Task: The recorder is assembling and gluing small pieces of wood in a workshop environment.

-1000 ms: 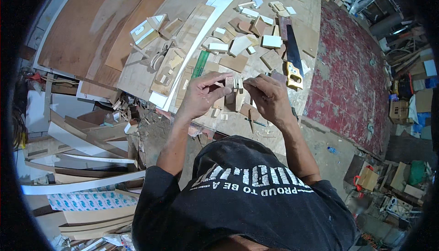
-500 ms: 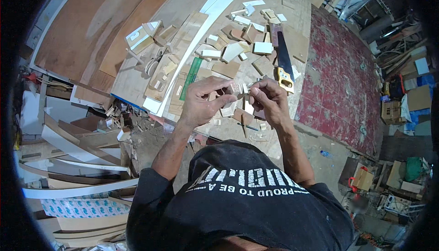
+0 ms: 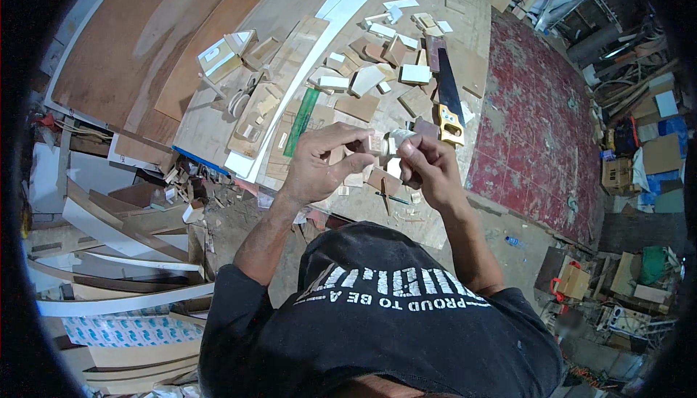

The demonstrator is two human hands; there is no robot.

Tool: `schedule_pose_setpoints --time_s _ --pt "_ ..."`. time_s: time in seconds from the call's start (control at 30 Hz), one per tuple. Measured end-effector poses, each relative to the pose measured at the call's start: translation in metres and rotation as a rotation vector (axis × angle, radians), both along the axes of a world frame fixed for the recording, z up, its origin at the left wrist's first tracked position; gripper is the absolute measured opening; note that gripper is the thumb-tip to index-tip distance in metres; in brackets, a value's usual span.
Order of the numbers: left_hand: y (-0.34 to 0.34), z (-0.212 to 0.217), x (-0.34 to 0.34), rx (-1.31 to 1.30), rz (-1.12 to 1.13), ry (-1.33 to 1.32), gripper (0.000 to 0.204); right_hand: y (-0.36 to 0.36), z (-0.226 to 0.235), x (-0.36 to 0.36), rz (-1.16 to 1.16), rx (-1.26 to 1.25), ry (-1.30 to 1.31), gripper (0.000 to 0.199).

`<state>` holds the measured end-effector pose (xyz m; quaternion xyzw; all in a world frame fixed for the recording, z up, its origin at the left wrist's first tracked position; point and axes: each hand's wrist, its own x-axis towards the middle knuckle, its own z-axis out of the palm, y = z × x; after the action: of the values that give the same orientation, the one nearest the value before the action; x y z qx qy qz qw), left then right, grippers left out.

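Note:
Over the near part of the workbench (image 3: 465, 24), my left hand (image 3: 325, 158) pinches a small wooden block (image 3: 374, 143) between thumb and fingers. Close to its right, my right hand (image 3: 434, 166) grips a small pale piece (image 3: 398, 137) with thumb and forefinger; its exact kind is unclear. The two held pieces almost meet. Below the hands lie a brown wood offcut (image 3: 384, 179) and a thin dark pencil-like stick (image 3: 393, 197). A green ruler (image 3: 301, 122) rests left of my left hand. The handsaw (image 3: 451, 97) with a yellow handle lies beyond my right hand.
Wood offcuts, some white-faced (image 3: 368, 80), cover the bench's middle. Long white curved strips (image 3: 305, 71) run along its left. A house-shaped wooden piece (image 3: 221, 57) stands farther left. Stacked curved boards (image 3: 123, 298) fill the lower left; a dusty red panel (image 3: 537, 129) lies right of the bench.
My right hand has turned, showing more of the pale piece, and the held pieces have changed angle. My left hand stays nearly in place. The whole view has shifted slightly.

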<state>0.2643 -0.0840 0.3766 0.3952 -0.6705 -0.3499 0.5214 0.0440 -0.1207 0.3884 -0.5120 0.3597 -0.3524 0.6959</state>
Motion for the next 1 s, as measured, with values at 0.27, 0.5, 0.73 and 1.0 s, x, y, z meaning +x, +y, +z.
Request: schedule_pose_setpoints --time_s 0.27,0.5,0.73,1.0 --pt "0.003 -0.009 -0.002 0.123 -0.014 0.298 0.036 0.004 -0.007 0.004 -0.115 -0.462 0.304 0.026" --pt "0.000 -0.005 -0.007 0.230 -0.015 0.333 0.035 -0.004 -0.003 -0.003 -0.059 -0.414 0.233 0.016" --pt "-0.006 -0.007 -0.008 0.273 0.017 0.386 0.034 -0.015 0.000 -0.013 -0.045 -0.387 0.188 0.013" --pt "-0.031 -0.056 0.009 0.360 0.244 0.326 0.036 -0.025 -0.010 -0.022 -0.069 -0.260 0.084 0.018"
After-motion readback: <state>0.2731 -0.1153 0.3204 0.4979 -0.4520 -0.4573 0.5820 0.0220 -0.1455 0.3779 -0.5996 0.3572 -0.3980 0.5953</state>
